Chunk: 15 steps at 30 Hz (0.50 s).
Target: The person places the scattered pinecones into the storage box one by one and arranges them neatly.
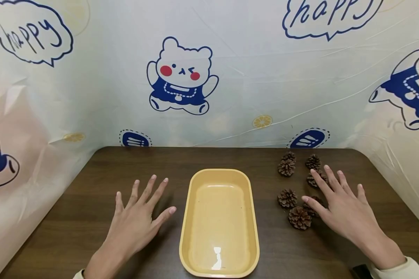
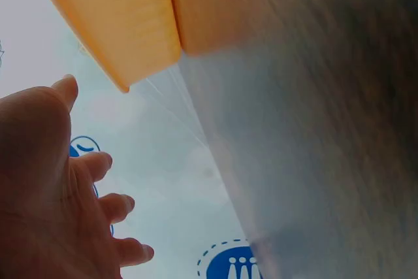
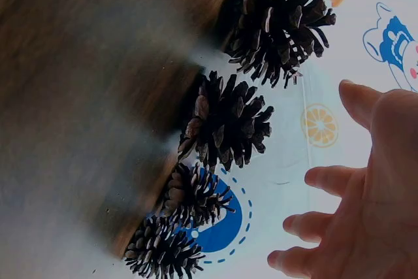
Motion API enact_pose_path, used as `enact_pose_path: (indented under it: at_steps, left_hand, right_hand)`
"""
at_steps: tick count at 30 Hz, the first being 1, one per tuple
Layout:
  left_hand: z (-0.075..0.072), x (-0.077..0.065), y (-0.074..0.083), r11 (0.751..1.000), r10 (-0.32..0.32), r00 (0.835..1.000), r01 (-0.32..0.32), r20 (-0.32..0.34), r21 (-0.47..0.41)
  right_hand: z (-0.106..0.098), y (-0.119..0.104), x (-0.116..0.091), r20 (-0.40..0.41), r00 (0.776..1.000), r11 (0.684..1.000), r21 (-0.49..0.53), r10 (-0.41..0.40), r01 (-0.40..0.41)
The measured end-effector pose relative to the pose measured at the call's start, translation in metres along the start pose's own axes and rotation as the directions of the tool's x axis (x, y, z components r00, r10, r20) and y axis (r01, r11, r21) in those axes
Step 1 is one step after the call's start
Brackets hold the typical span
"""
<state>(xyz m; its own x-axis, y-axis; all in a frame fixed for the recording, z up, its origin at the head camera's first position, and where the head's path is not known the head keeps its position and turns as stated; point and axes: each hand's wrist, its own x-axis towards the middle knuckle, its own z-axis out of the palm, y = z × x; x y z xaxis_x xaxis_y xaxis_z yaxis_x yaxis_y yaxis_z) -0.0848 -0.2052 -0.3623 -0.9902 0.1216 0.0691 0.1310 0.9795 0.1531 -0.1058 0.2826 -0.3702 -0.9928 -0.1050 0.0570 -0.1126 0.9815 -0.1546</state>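
A yellow rectangular tray with rounded corners sits on the table, and nothing lies in it. To its left my left hand hovers with fingers spread, holding nothing. My right hand is likewise spread, above the right-hand group of brown pine cones, and partly covers some of them. One pine cone lies nearest the front, with another pine cone just behind it. Farther back lies a pine cone. In the right wrist view, several pine cones stand beside my fingers, apart from them.
The dark wooden table has rounded back corners. Behind it hangs a pale printed cloth with cartoon bears, which also runs along both sides. A small black object shows by the right sleeve.
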Motion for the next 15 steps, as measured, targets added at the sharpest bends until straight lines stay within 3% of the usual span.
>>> enact_pose_path:
  at_steps: [15]
  left_hand:
    - [-0.005, -0.017, 0.02, 0.988, 0.028, 0.999, -0.024, 0.027, -0.153]
  right_hand:
    - [-0.001, 0.0, -0.002, -0.036, 0.998, 0.999, 0.027, -0.042, 0.043]
